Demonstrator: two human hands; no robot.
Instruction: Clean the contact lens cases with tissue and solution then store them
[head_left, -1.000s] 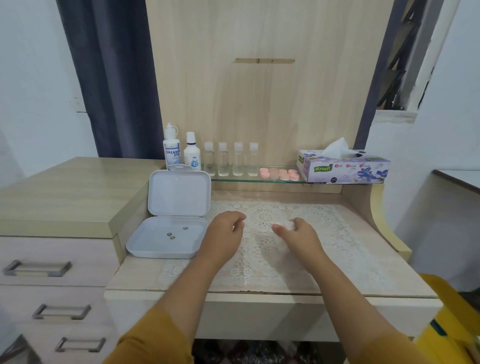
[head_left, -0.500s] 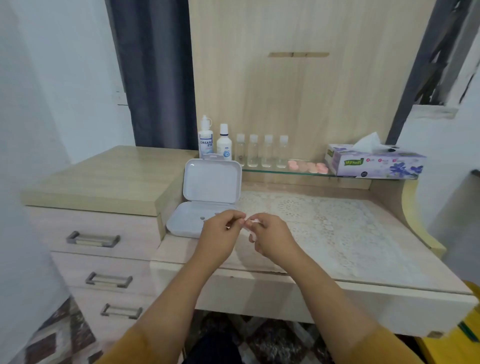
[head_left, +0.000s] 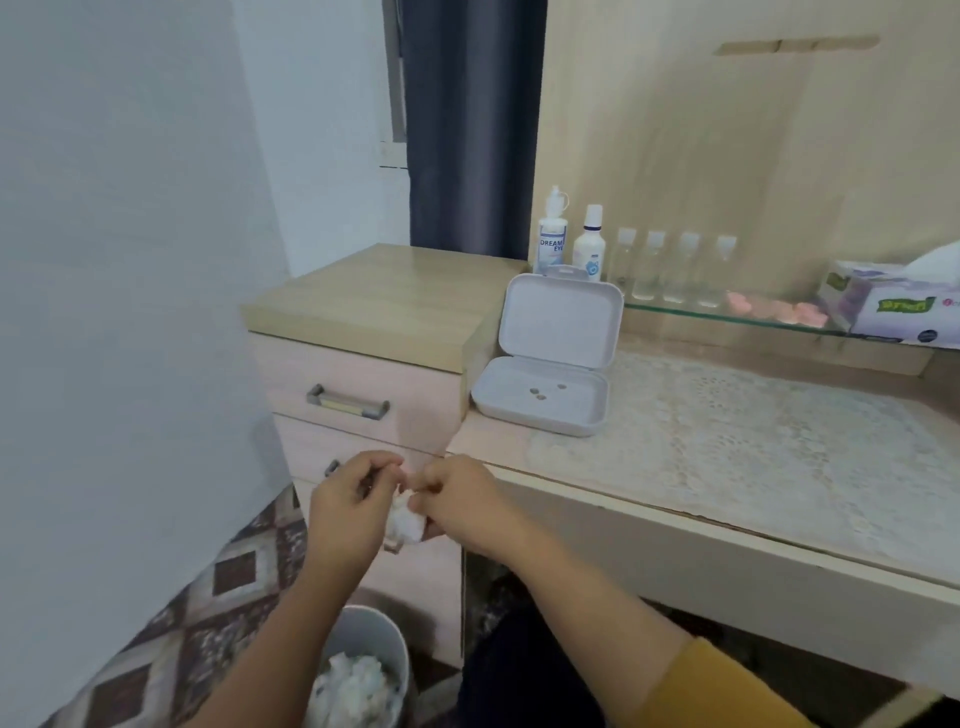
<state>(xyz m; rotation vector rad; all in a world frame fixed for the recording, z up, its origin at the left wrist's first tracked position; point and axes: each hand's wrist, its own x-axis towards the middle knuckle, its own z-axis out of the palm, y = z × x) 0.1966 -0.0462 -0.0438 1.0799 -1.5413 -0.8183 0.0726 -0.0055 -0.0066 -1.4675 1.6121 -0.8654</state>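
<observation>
- A person's left hand (head_left: 347, 512) and right hand (head_left: 467, 506) are meeting just off the front left corner of the pale wooden bench (head_left: 613, 499), both pinching a crumpled white tissue wad (head_left: 404, 522) between curled fingers; whether a lens case is sitting inside the wad cannot be told.
- The hands are hanging above a round grey waste bin (head_left: 382, 636) on the floor, already holding crumpled white tissue, so the step in hand is looking like the end of a wipe, with the used tissue about to be dropped.
- The next move is calling for releasing the wad squarely over the bin, then reaching back to the bench.
- An open white hinged plastic storage box (head_left: 545, 358) is standing at the bench's left end, lid upright, three small dark spots showing in its tray.
- On the glass shelf (head_left: 727, 317) behind it, pink round contact lens cases (head_left: 774, 312) are lying in a row, well apart from the hands, beside four small clear bottles (head_left: 670, 267), two white solution bottles (head_left: 569, 241) and a purple floral tissue box (head_left: 893, 304).
- A white lace mat (head_left: 753, 441) is covering the bench; a drawer unit (head_left: 358, 395), a dark curtain (head_left: 472, 124) and a patterned brown floor (head_left: 208, 597) are filling the left side of the room.
</observation>
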